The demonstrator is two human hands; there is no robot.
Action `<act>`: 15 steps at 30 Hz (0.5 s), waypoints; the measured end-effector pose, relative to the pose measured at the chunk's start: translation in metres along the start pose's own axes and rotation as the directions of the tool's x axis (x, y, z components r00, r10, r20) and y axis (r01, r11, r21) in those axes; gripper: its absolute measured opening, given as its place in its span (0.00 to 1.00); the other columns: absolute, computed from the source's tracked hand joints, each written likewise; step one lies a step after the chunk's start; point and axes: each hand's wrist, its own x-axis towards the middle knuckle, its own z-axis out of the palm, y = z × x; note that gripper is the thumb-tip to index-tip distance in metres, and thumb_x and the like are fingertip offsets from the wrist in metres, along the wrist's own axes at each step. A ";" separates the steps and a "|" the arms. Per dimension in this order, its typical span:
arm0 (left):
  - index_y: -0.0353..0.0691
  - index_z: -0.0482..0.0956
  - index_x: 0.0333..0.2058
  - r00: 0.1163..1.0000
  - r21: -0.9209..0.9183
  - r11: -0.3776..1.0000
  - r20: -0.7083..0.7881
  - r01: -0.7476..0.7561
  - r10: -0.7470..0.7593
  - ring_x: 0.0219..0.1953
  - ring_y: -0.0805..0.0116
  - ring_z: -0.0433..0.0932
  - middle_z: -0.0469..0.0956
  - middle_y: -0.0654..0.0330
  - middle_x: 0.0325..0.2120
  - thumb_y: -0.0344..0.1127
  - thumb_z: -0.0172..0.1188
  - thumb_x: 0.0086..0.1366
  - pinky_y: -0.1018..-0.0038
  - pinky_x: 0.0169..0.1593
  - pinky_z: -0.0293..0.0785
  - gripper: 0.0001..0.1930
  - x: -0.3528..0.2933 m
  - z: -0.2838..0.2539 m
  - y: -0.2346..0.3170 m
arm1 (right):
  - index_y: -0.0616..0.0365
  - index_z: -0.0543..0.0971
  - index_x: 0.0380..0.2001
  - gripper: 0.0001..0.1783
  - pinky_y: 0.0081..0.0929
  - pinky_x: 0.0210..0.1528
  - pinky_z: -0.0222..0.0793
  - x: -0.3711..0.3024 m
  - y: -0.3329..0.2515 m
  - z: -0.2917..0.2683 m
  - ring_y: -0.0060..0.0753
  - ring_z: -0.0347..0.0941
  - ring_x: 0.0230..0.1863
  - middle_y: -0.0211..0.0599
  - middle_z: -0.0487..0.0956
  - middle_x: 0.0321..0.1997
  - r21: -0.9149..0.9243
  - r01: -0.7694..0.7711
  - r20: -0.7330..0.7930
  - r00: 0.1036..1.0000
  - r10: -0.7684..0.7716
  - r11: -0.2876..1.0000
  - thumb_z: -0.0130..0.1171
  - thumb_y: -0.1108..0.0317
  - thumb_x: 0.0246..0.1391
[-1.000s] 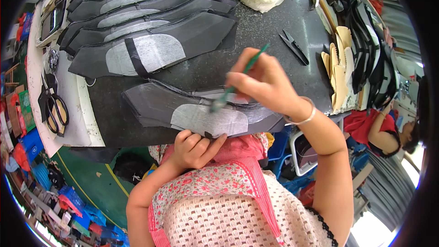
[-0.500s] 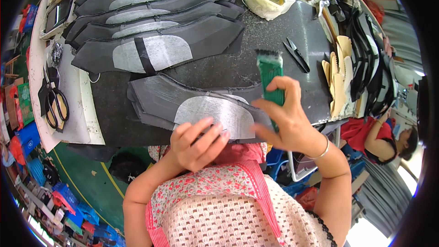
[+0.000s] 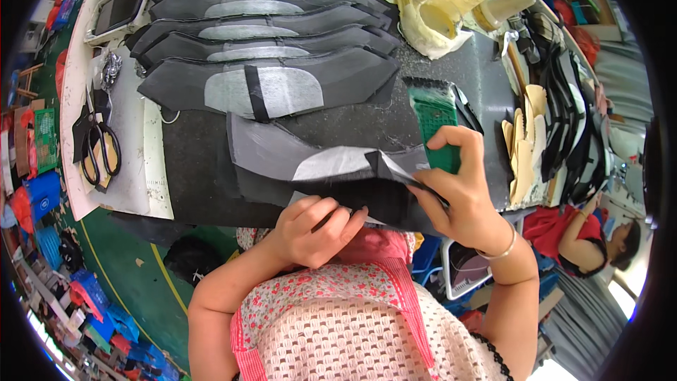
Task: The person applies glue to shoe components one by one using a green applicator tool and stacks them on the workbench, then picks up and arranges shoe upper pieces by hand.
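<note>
My right hand (image 3: 462, 190) grips a green brush (image 3: 434, 116) with dark bristles pointing away from me. Its thumb and fingertips also pinch the right end of a dark grey curved material panel (image 3: 264, 149), which has a whitish patch (image 3: 338, 162). The panel is bent upward, showing a black underside along its near side. My left hand (image 3: 317, 231) is closed with curled fingers at the panel's near edge; its fingertips seem to pinch that edge, partly hidden. Beneath lies more dark material.
Several similar panels (image 3: 264, 92) overlap in a row farther back. A glue-crusted yellowish container (image 3: 437, 21) stands at back right. Thread snips (image 3: 469, 109) lie beyond the brush, tan pieces (image 3: 522, 141) at right, black-handled scissors (image 3: 101, 148) at left. Another person (image 3: 575, 240) is at far right.
My right hand has taken hold of the panel's right end while keeping the brush. The panel has been lifted and bent, exposing its black underside. My left fingers have curled in.
</note>
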 end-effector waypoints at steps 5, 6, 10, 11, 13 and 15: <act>0.43 0.84 0.39 0.989 0.116 0.988 0.122 -0.102 0.087 0.36 0.69 0.73 0.75 0.65 0.36 0.31 0.64 0.50 0.74 0.36 0.72 0.15 -0.004 -0.009 0.008 | 0.62 0.80 0.24 0.14 0.40 0.51 0.60 0.017 -0.038 -0.045 0.49 0.64 0.45 0.49 0.64 0.44 -0.138 0.081 0.039 0.996 -0.076 0.987 0.69 0.72 0.28; 0.43 0.82 0.42 0.984 0.135 0.984 0.151 -0.120 0.099 0.39 0.68 0.72 0.73 0.63 0.38 0.33 0.64 0.51 0.73 0.39 0.70 0.16 -0.006 -0.009 0.008 | 0.61 0.80 0.24 0.15 0.40 0.51 0.60 0.020 -0.044 -0.051 0.48 0.64 0.44 0.48 0.65 0.43 -0.134 0.071 0.031 0.997 -0.067 0.988 0.69 0.71 0.25; 0.41 0.70 0.51 0.982 -0.047 0.998 0.188 0.038 -0.029 0.49 0.64 0.68 0.69 0.58 0.48 0.40 0.63 0.55 0.69 0.50 0.65 0.25 -0.025 -0.015 0.001 | 0.58 0.81 0.24 0.18 0.44 0.51 0.59 0.034 -0.054 -0.065 0.48 0.65 0.44 0.47 0.66 0.42 -0.122 0.135 0.054 0.990 -0.130 0.983 0.69 0.68 0.19; 0.40 0.68 0.53 0.979 -0.161 0.976 0.169 0.144 -0.116 0.51 0.63 0.67 0.67 0.57 0.50 0.42 0.63 0.56 0.68 0.53 0.63 0.28 -0.030 -0.018 -0.001 | 0.60 0.80 0.25 0.18 0.46 0.52 0.59 0.038 -0.053 -0.062 0.49 0.64 0.45 0.47 0.66 0.43 -0.107 0.183 0.049 0.983 -0.179 0.977 0.68 0.69 0.21; 0.39 0.62 0.58 0.929 -0.427 0.829 0.090 0.361 -0.358 0.56 0.61 0.65 0.65 0.55 0.55 0.46 0.63 0.57 0.66 0.59 0.60 0.33 -0.037 -0.026 -0.010 | 0.62 0.79 0.27 0.18 0.49 0.52 0.59 0.045 -0.047 -0.045 0.51 0.63 0.48 0.47 0.67 0.45 -0.079 0.252 0.031 0.968 -0.250 0.965 0.68 0.73 0.25; 0.38 0.57 0.62 0.807 -0.764 0.495 0.055 0.413 -0.588 0.61 0.59 0.63 0.63 0.52 0.60 0.49 0.63 0.59 0.63 0.65 0.58 0.38 -0.037 -0.039 -0.019 | 0.63 0.78 0.29 0.15 0.51 0.52 0.59 0.052 -0.037 -0.014 0.53 0.62 0.49 0.44 0.68 0.47 -0.122 0.319 -0.033 0.945 -0.325 0.940 0.67 0.76 0.31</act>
